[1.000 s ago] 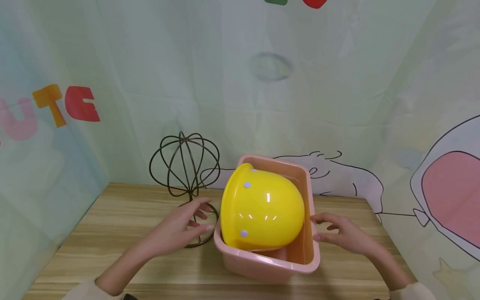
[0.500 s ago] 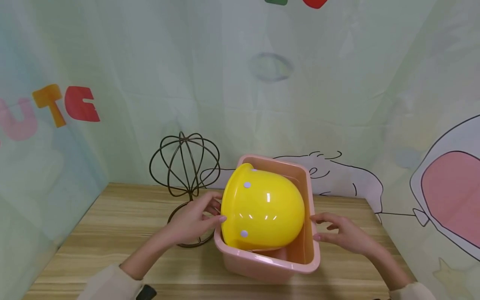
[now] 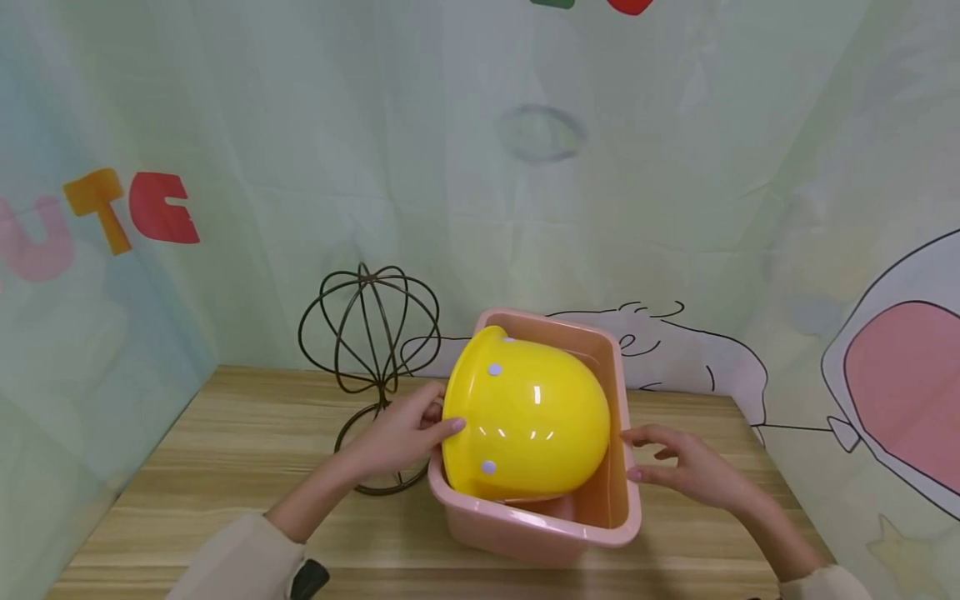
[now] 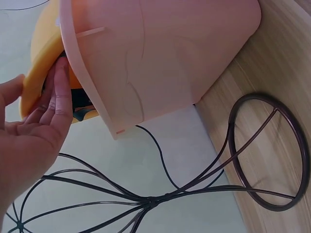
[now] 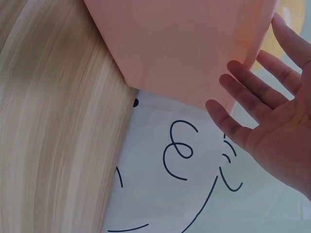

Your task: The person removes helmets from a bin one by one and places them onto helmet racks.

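left hand (image 3: 405,433) flat on yellow helmet (image 3: 525,417) rim; right hand (image 3: 686,471) open beside pink bin (image 3: 592,533).

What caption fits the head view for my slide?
Left hand touches yellow helmet in pink tub; right hand open beside it.

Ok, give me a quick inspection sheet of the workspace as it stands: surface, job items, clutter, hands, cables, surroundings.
Surface: wooden table, light grain.
Job's things: yellow helmet lying tilted in the pink tub.
Clutter: dark wire stand left of the tub, ring base on the table.
Hands: left hand with straight fingers touching the helmet's brim; right hand open beside the tub's right wall.
Cables: nothing seen.
Surroundings: pale printed backdrop with cartoon drawings and letters.
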`<state>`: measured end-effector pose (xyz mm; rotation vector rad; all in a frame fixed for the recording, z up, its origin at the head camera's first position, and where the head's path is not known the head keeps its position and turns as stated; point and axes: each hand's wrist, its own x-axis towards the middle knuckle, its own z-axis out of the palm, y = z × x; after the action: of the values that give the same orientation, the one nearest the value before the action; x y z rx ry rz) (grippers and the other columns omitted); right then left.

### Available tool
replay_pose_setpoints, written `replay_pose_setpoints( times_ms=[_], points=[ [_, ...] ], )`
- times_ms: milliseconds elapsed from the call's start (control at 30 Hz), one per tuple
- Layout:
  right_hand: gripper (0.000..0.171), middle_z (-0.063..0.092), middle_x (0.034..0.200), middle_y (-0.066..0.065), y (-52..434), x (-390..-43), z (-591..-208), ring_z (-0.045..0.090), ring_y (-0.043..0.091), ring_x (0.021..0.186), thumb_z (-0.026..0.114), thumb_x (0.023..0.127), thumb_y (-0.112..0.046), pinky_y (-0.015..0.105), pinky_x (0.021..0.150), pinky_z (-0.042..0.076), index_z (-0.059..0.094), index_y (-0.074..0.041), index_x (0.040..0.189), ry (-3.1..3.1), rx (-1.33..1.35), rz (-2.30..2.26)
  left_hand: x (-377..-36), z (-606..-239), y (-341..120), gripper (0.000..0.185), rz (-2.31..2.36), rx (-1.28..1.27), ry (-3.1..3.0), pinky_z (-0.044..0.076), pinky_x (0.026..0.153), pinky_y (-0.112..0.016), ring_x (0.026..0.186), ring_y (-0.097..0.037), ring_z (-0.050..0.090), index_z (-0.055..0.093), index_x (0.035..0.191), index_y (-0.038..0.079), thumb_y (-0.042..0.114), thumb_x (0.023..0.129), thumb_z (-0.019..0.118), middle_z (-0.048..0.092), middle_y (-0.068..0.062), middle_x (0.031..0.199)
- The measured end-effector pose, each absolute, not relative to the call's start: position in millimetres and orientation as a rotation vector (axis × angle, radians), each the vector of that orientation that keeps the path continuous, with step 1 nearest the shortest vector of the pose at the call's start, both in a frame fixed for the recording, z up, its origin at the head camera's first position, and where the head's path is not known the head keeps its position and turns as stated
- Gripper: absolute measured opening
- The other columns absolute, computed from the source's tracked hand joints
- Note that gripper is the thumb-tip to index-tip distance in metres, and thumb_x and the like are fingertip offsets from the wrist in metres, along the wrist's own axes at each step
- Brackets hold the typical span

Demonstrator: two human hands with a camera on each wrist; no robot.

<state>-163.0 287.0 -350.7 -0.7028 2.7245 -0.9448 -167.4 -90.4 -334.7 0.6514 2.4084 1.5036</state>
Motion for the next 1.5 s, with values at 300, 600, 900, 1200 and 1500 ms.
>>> replay_pose_setpoints(
  times_ms=[300, 600, 900, 1200, 1500],
  points=[
    [0.047, 0.058, 0.118, 0.008, 287.7, -162.7, -350.2, 0.051, 0.032, 0.108, 0.066, 0.083, -0.034, 0.046, 0.083, 0.046, 0.057, -0.007, 0.120, 2.728, -0.700, -0.940, -170.2, -330.5, -87.8, 0.032, 1.433, 0.663, 2.407, 0.053, 0.064, -0.029, 0.070, -0.016, 0.059, 0.046, 0.120, 0.004, 0.024, 0.095, 0.051, 0.060, -0.002, 0.084],
    [0.047, 0.059, 0.118, 0.007, 287.2, -162.6, -350.2, 0.052, 0.031, 0.108, 0.066, 0.083, -0.034, 0.045, 0.083, 0.047, 0.057, -0.007, 0.120, 2.747, -0.721, -0.922, -172.1, -325.4, -86.5, 0.032, 1.373, 0.719, 2.379, 0.053, 0.058, -0.035, 0.060, -0.018, 0.057, 0.044, 0.119, 0.001, 0.022, 0.096, 0.049, 0.058, -0.004, 0.077],
    [0.047, 0.059, 0.117, 0.008, 287.7, -162.1, -350.6, 0.052, 0.031, 0.106, 0.066, 0.082, -0.035, 0.045, 0.082, 0.047, 0.057, -0.007, 0.119, 2.754, -0.711, -0.922, -173.2, -328.4, -87.2, 0.030, 1.411, 0.745, 2.318, 0.053, 0.053, -0.034, 0.054, -0.020, 0.059, 0.041, 0.119, 0.000, 0.019, 0.097, 0.047, 0.058, -0.006, 0.073],
    [0.047, 0.059, 0.118, 0.007, 288.3, -162.1, -351.3, 0.052, 0.031, 0.106, 0.066, 0.082, -0.035, 0.043, 0.082, 0.047, 0.057, -0.008, 0.119, 2.763, -0.707, -0.915, -170.5, -334.1, -85.8, 0.024, 1.462, 0.705, 2.369, 0.051, 0.050, -0.031, 0.052, -0.019, 0.056, 0.043, 0.117, 0.002, 0.016, 0.098, 0.044, 0.058, -0.005, 0.069],
    [0.048, 0.059, 0.118, 0.007, 286.9, -162.7, -351.8, 0.052, 0.031, 0.107, 0.067, 0.082, -0.036, 0.045, 0.083, 0.047, 0.057, -0.008, 0.120, 2.755, -0.706, -0.930, -168.2, -334.5, -85.6, 0.025, 1.505, 0.695, 2.433, 0.048, 0.047, -0.029, 0.052, -0.017, 0.054, 0.045, 0.115, -0.001, 0.016, 0.097, 0.047, 0.056, -0.004, 0.067]
  ],
)
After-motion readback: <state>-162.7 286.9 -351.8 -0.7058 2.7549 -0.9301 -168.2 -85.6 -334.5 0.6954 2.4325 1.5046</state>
